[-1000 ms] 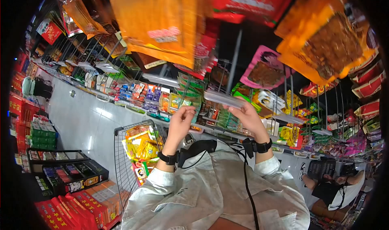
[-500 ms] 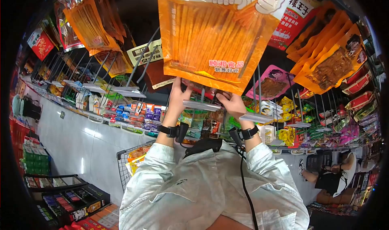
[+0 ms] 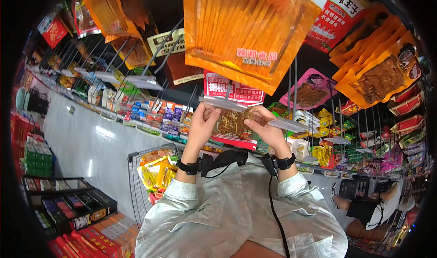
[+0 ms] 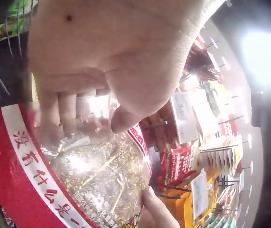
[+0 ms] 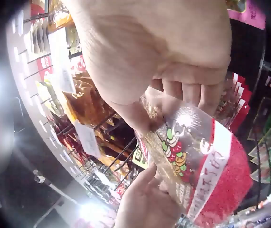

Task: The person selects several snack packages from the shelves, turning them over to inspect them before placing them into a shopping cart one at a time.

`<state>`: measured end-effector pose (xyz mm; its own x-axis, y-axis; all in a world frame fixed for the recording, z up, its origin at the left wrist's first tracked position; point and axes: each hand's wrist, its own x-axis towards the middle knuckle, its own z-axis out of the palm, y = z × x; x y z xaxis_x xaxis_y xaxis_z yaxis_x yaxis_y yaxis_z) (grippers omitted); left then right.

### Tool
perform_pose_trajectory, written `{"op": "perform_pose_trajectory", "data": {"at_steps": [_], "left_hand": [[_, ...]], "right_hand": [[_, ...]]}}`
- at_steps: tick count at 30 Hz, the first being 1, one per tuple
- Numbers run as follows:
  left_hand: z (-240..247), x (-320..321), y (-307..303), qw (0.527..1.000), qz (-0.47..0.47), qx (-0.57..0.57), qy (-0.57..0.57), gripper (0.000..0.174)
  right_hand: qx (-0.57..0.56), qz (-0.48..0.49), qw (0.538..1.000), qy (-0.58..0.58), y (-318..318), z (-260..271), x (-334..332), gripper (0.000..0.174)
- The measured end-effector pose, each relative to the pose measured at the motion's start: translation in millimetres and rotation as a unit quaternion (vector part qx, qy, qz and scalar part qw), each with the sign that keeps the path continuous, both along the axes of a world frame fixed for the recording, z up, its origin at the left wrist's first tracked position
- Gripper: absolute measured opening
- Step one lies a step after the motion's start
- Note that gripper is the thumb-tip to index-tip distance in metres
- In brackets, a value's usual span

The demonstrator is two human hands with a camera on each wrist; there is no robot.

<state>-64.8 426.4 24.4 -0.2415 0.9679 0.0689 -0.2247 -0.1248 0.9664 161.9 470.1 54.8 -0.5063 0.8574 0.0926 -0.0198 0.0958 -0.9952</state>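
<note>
A red-and-clear snack packet (image 3: 234,123) with brown seasoned food behind its window is held upright between my two hands, below a hanging orange bag. My left hand (image 3: 203,125) pinches its left side, thumb over the front and fingers behind. My right hand (image 3: 268,129) grips the opposite side the same way. In the left wrist view, the left thumb lies on the clear window of the packet (image 4: 102,175), above its red lower band. The right wrist view shows the packet (image 5: 187,142) with the right fingers behind it. A clear price-tag holder (image 3: 224,104) crosses its upper part.
A large orange bag of snack sticks (image 3: 246,35) hangs close above my hands. Metal hooks with tag holders (image 3: 289,125) stick out on both sides. A cart (image 3: 136,171) with yellow packets (image 3: 159,171) stands at lower left. Another person (image 3: 373,208) is at lower right.
My hands rose to beneath the orange bag, then came down slightly. The red-and-clear packet now shows plainly between them, held at both sides. The head view has shifted, with the orange bag nearer the centre.
</note>
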Motion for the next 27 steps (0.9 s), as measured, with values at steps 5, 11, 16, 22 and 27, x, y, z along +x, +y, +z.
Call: {"op": "perform_pose_trajectory", "data": {"at_steps": [5, 11, 16, 22, 27], "left_hand": [[14, 31, -55, 0.998, 0.056, -0.017, -0.020, 0.013], [17, 82, -107, 0.990, 0.133, -0.034, -0.037, 0.014], [34, 124, -144, 0.983, 0.174, -0.031, -0.052, 0.012], [26, 177, -212, 0.974, 0.207, -0.086, -0.032, 0.022], [18, 204, -244, 0.967, 0.204, -0.139, -0.068, 0.040]], "right_hand": [[-0.072, 0.052, 0.996, 0.020, -22, -3, 27, 0.038], [-0.089, 0.100, 0.990, 0.042, -37, 21, 52, 0.036], [-0.093, 0.150, 0.982, 0.067, -52, 22, 77, 0.033], [-0.126, 0.195, 0.972, 0.037, -88, -8, 106, 0.034], [-0.136, 0.212, 0.967, 0.033, -114, -22, 119, 0.034]]}}
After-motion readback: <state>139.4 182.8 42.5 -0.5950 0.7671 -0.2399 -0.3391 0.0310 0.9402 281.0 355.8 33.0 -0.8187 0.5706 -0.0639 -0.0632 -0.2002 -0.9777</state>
